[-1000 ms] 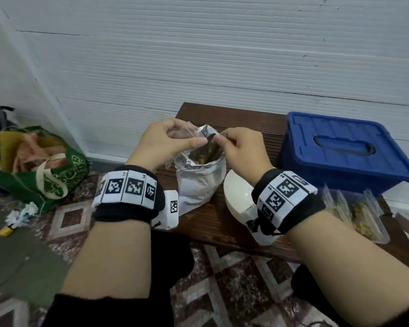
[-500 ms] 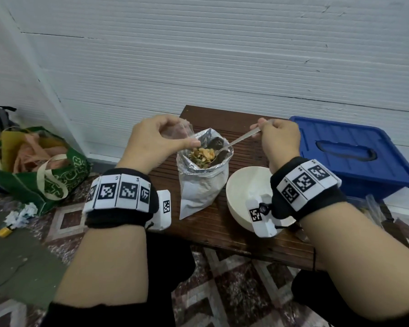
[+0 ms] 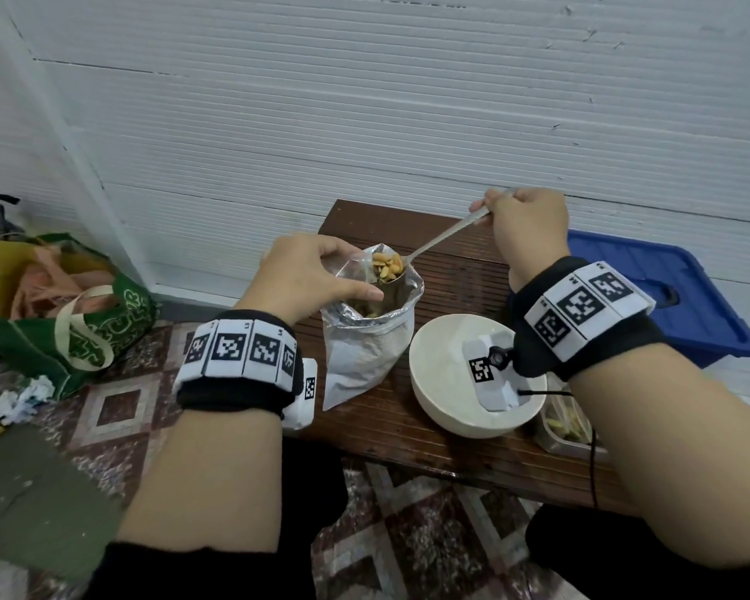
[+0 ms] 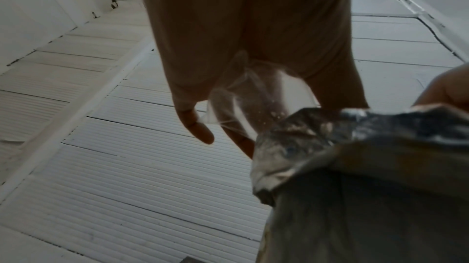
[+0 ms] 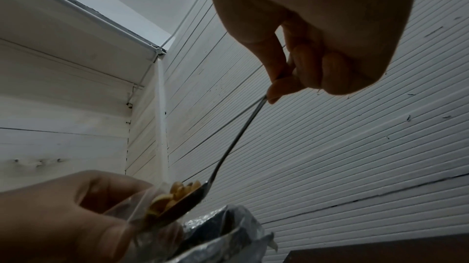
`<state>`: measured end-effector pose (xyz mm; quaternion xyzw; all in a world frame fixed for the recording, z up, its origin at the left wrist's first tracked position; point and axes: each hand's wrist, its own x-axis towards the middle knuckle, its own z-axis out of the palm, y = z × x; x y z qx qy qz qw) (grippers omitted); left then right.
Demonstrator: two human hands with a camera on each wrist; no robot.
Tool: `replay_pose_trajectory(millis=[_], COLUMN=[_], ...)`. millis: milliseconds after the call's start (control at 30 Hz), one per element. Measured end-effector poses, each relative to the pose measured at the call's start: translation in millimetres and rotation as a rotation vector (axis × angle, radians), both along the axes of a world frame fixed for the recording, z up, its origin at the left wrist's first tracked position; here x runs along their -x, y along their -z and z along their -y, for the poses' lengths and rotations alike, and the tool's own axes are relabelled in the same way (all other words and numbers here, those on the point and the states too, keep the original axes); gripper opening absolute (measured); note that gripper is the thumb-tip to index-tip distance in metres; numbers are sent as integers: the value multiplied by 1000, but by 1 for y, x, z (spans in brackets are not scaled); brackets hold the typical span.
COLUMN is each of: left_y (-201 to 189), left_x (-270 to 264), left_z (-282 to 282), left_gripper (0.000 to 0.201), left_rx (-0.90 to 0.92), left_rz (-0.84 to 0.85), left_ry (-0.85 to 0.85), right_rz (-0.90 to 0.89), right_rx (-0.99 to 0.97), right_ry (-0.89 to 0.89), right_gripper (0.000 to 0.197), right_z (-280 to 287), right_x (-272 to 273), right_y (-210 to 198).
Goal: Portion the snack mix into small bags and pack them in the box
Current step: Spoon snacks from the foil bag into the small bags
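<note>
Heaping spoon (image 3: 412,257) of golden snack mix (image 3: 387,265).

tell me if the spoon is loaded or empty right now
Loaded. The spoon in the right hand carries a heap of snack mix above the open foil bag, beside the clear small bag.

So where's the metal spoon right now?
In the head view the metal spoon is centre frame, held by the right hand, its loaded bowl above the silver foil bag at the clear plastic bag that the left hand holds.
</note>
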<state>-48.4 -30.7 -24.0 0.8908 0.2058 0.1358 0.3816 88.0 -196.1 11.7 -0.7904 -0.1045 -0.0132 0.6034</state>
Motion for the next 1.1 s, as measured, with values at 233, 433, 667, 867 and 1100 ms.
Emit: replay_pose_trajectory(millis=[233,433,667,867,1100], left_y=[3,6,5,7,11], left_x=[-6,-10,-14,-9,-6], left_z=[2,6,7,-2,-8], left_gripper=[75,46,34,31,43], left_rx=[10,-10,155,268,285], left_rz=[-23,26,167,218,196], left_ry=[32,-21,-89,-135,-85], right_rz=[-32,19,338,444,402], right_rx=[34,-32,-214,-341,-15], right_ry=[-62,-100,-257,-183,-184], right_gripper=[36,35,24,21,21], right_z=[-15,-19,-9,3,3], right_x=[5,12,23,18,17], right_y=[7,4,-10,-19,12])
